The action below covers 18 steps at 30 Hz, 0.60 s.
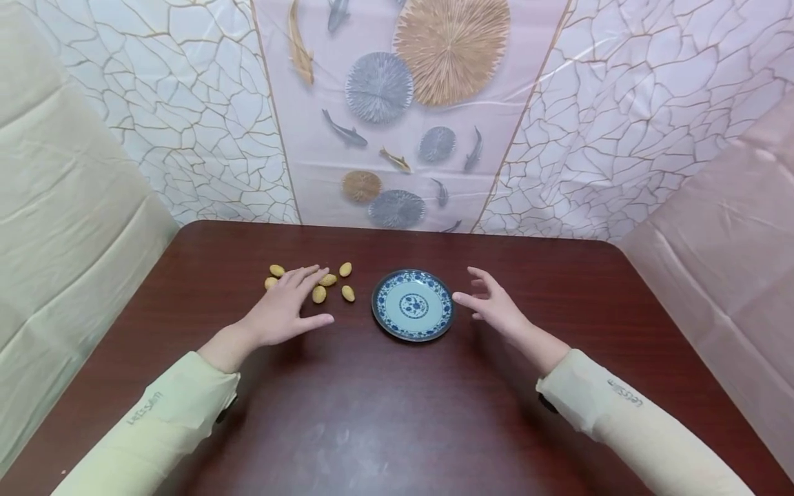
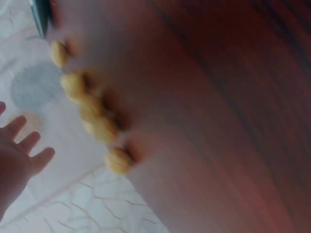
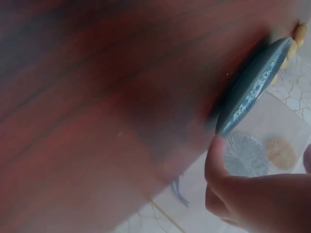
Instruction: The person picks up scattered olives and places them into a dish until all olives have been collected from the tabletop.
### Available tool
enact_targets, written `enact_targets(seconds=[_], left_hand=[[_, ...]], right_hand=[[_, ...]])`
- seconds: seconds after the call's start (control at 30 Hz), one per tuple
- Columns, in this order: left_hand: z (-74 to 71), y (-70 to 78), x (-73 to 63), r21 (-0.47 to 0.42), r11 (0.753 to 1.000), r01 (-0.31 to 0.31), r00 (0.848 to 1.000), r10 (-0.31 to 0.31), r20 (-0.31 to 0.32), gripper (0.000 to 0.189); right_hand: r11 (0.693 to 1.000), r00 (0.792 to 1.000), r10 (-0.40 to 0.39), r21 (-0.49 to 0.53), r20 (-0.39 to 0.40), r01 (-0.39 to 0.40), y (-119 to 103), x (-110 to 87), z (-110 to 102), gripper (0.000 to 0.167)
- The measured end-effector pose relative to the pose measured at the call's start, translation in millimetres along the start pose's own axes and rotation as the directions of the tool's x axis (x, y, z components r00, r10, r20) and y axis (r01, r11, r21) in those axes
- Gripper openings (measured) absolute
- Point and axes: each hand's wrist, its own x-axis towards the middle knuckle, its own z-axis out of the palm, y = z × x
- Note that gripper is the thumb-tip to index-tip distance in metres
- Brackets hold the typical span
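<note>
One round, blue-patterned plate

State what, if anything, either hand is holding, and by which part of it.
Nothing is held: the left hand hovers near the yellow pieces, the right hand beside the plate.

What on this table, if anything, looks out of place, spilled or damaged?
Nothing clearly stands out. The blue-and-white plate lies flat and shows no visible damage. The small yellow pieces lie loosely scattered near the left hand; whether they spilled, I cannot tell.
</note>
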Motion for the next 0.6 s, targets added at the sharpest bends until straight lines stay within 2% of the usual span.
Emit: enact_targets(seconds=[0.07,0.17,0.4,0.6], left_hand=[[-1.5,-8.8,-1.5,-0.032,0.999,0.029,0.999,-0.03,-0.021,0.079],[-2.1,-21.0,-2.9,-0.079,0.994,0.076,0.996,-0.079,-0.04,0.075],[-2.7,-41.8,-9.0,-0.222,0.961,0.163,0.984,-0.174,-0.031,0.065],[-1.8,-50.3,-15.5,-0.254,0.942,0.219,0.974,-0.227,-0.004,0.058]], right_hand=[[0.995,0.999,0.047,0.088,0.002,-0.047,-0.2,5.3,2.3,0.073],[0.983,0.996,0.087,0.159,0.002,-0.087,0.9,11.0,5.7,0.071],[0.952,0.986,0.165,0.257,0.019,-0.165,7.4,20.3,12.3,0.065],[0.938,0.98,0.188,0.285,0.058,-0.197,10.2,22.8,17.7,0.063]])
